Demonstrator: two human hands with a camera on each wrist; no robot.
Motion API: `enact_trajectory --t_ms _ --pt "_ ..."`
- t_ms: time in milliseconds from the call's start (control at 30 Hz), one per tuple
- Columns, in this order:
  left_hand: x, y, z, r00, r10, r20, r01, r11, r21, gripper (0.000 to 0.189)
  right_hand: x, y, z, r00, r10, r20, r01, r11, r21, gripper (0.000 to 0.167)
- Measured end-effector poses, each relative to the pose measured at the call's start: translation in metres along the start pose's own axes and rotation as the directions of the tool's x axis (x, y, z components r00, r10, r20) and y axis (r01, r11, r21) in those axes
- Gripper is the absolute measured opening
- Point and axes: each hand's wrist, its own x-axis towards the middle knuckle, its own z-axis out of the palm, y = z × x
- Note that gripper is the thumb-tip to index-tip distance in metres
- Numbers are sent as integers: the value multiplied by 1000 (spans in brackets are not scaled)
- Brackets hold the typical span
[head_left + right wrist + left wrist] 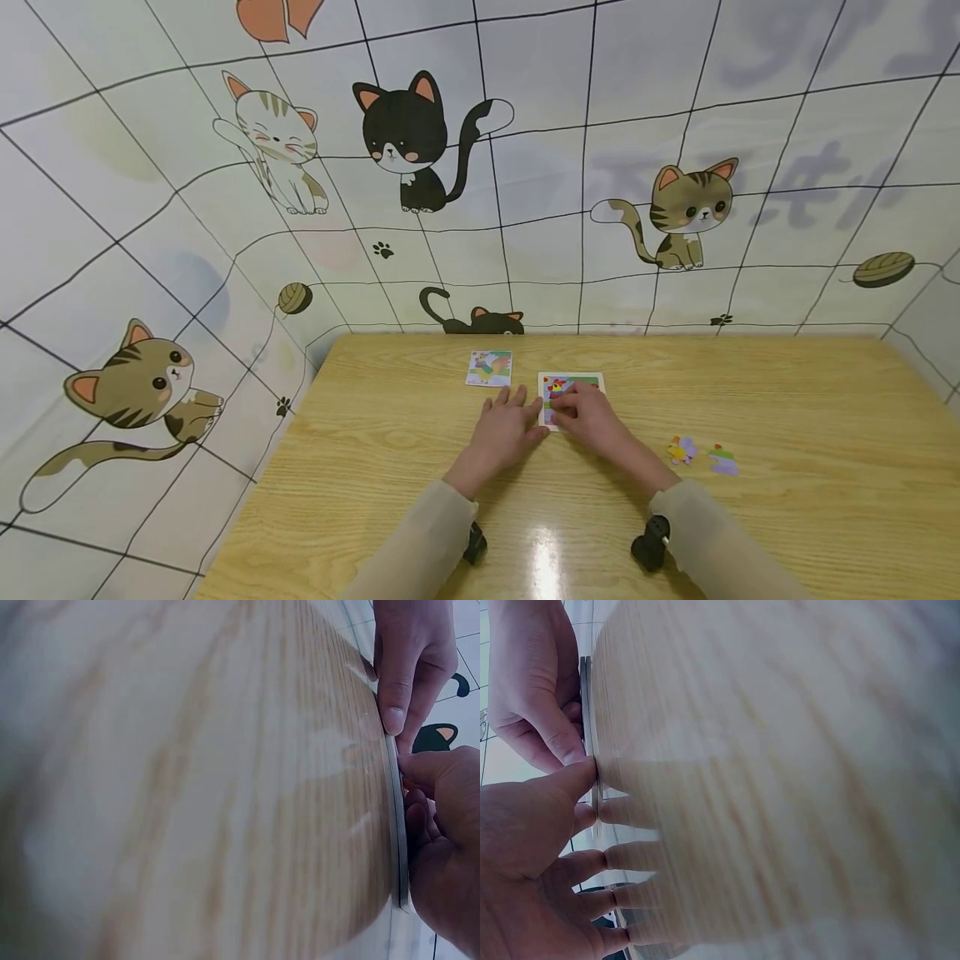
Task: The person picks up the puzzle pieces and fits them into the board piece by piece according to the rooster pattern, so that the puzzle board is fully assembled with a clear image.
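A small jigsaw board (602, 383) with a pale frame and a colourful picture lies flat on the wooden table. My left hand (501, 433) is spread at its left side, with thumb and index fingertip at the frame and the other fingertips on the table. Over the picture, my right hand (596, 423) has its fingers curled, pinching a puzzle piece mostly hidden by them. A bit of red shows by those fingers in the right wrist view, where the board (400, 847) appears edge-on. Two loose puzzle pieces lie to the right, one yellow and purple (682, 450), one green and lilac (723, 460).
A square picture card (490, 368) lies on the table (390, 400) beyond the left hand. Behind the table's far edge hangs a wall covering (547, 183) printed with cats and grid lines. Dark wrist cameras (651, 543) sit at both sleeves.
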Motion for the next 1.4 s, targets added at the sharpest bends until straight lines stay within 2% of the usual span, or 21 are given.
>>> enact_trajectory --t_ms 233,467,633,800,1067,1233,1400 --pt "1 1 0 1000 -7 4 7 1000 6 55 -2 -2 -2 1000 -17 24 17 999 -35 17" --pt "0 2 -2 1000 -2 11 1 1000 12 55 -2 -1 -11 998 38 57 -40 999 33 18" --pt "0 3 -3 1000 -8 21 8 1000 13 55 -9 1 -32 990 113 83 -124 981 148 23" --pt "-1 3 -3 1000 -15 25 15 1000 5 55 -23 13 -62 982 157 102 -174 964 199 23" --pt "-3 1 -2 1000 -8 22 8 1000 -14 55 -58 41 -106 979 164 120 -182 971 156 23" --pt "-3 2 -4 1000 -9 24 10 1000 -19 56 -76 53 -122 973 197 118 -210 972 107 23" --pt "-3 2 -5 1000 -6 20 6 1000 -22 56 -87 61 -133 976 178 123 -191 977 99 25"
